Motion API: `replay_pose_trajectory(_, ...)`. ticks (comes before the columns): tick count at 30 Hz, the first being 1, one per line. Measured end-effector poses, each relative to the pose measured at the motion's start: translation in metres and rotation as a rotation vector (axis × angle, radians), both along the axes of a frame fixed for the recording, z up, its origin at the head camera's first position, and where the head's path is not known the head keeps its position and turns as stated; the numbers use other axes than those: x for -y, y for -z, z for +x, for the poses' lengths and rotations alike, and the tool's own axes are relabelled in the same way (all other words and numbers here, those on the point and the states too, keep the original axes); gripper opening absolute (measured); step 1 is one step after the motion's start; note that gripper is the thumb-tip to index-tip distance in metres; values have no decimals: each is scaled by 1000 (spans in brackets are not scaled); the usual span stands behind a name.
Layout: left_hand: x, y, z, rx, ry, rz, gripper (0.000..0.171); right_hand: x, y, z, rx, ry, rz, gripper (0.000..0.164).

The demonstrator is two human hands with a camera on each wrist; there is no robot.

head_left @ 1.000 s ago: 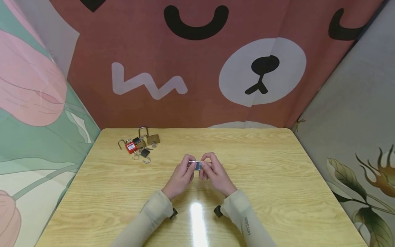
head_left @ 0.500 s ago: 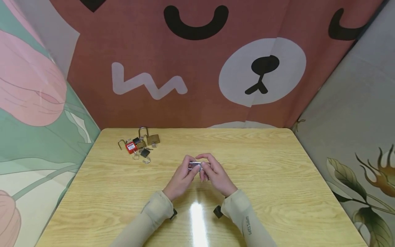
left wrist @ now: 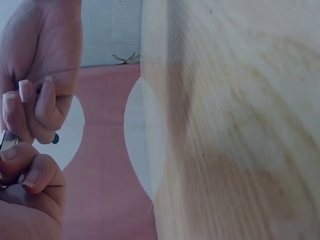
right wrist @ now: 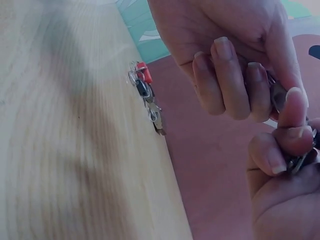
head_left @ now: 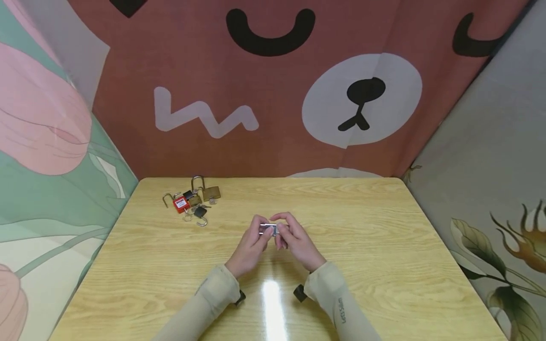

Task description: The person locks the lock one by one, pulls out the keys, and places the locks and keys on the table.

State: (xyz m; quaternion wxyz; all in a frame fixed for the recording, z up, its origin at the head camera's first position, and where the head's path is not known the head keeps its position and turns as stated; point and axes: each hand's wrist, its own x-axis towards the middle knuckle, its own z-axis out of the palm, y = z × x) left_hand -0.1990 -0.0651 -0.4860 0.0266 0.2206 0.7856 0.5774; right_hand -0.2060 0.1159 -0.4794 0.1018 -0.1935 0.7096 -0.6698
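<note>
Over the middle of the table, my two hands meet around a small padlock [head_left: 272, 230] with a silver shackle and a bluish body. My left hand [head_left: 249, 248] holds the padlock between thumb and fingers, the shackle pointing left. From the other end my right hand [head_left: 302, 245] pinches a small metal key [right wrist: 299, 164], mostly hidden by its fingers; its index finger arches over toward the left hand. In the right wrist view the left hand [right wrist: 235, 65] sits at the top with metal showing under its thumb. The left wrist view catches only the edge of the lock [left wrist: 7, 140].
At the table's back left lies a group of padlocks with keys and rings: a red one [head_left: 181, 204], a brass one [head_left: 212, 193], a black one [head_left: 200, 211] and others. The wooden table [head_left: 384, 246] ends at a patterned curtain [head_left: 273, 156] behind, with more curtains at both sides.
The padlock has shifted slightly in my fingers, and its shackle shows further out on the left. My right index finger has reached left over the lock. The group of locks has stayed put.
</note>
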Motion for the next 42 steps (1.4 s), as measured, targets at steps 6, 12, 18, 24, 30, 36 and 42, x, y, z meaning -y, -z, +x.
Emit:
replay_pose_trajectory(6,1,1,-1,60,-9,43,20,1,5,0,84,-8,-29,39)
replay_pose_trajectory(12,3,-1,0,54,-10,54,20,2,8,-1,95,-59,-8,53)
replay_pose_trajectory(18,4,1,-1,20,-9,57,17,2,7,-1,107,-50,14,55)
replay_pose_trajectory(24,3,0,-1,-9,-5,17,17,3,7,-1,115,-12,49,53)
replay_pose_trajectory(30,2,0,-1,-26,-24,-36,18,1,4,-1,97,-20,57,52)
replay_pose_trajectory(36,2,0,-2,47,-8,6,21,0,6,-1,78,-11,61,53)
replay_pose_trajectory(42,3,0,-2,71,9,2,22,-2,9,-1,46,7,102,50)
